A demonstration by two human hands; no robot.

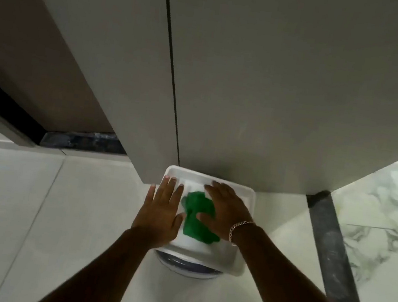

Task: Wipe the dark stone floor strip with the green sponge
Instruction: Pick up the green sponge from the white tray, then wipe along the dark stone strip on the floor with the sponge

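The green sponge lies inside a square white tub on the floor, close against a grey wall. My left hand rests flat on the tub's left side, fingers spread, holding nothing. My right hand, with a chain bracelet at the wrist, lies flat over the sponge's right part, fingers extended and thumb across the green. One dark stone floor strip runs down the right side, starting at the wall's corner. Another dark stone piece shows at the left under a doorway.
A round white and blue rim pokes out from under the tub's near side. Grey wall panels with a vertical dark joint fill the upper view. Pale floor tiles lie to the left, white-green marble flooring beyond the right strip.
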